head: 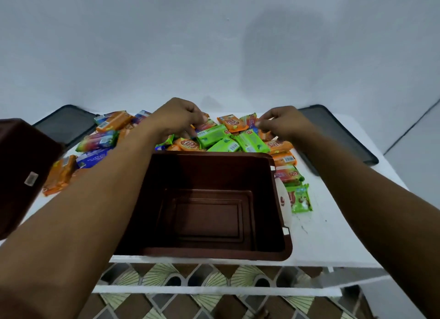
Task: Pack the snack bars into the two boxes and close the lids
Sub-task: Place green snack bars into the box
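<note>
- Left hand (176, 118): fingers curled down into the snack bars (226, 140), closing round a red-green bar (206, 125) under the fingertips.
- Right hand (284, 122): fingers curled, tips at a bar on the pile's right side; real pinch or just touch, cannot tell.
- Snack bars lie under and between both hands, a loose heap of orange, green and blue wrappers on the white table (333, 223). A few strays trail back along the inner side of the right forearm.
- Open brown box (269, 199) sits between the forearms, wrist-side of both hands. Its inside is bare with the ribbed bottom showing, and its far rim is against the heap.
- Second brown box (23, 171) is outside the left forearm, tilted, with a sticker on its side; contents hidden.
- Dark lid (64, 125) lies flat outside the left hand, bars overlapping its corner.
- Other dark lid (340, 137) lies flat outside the right hand, near the table's right edge.
- Bare table strip runs outside the right forearm.
- Open box's near rim is at the table's front edge, with patterned floor (190, 276) below.
</note>
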